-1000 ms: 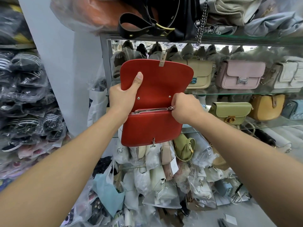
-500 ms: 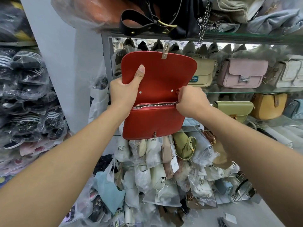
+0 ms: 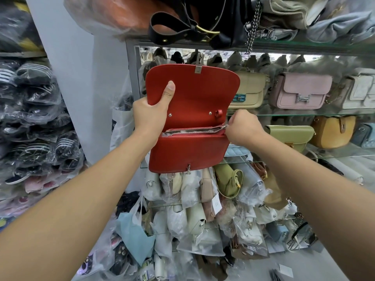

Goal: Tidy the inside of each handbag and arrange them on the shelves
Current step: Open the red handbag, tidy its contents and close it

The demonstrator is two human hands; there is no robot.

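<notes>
A red handbag [image 3: 188, 153] is held up in front of the glass shelves [image 3: 284, 115], its flap [image 3: 198, 92] lifted open. The left hand [image 3: 151, 116] grips the flap's left edge, thumb pressed on the inside. The right hand [image 3: 243, 128], fingers curled, sits at the right end of the zipper [image 3: 194, 130] and seems to pinch its pull, which is hidden under the fingers.

Beige handbag [image 3: 249, 90] and pink handbag [image 3: 302, 91] crowd the glass shelf [image 3: 304, 115].
</notes>
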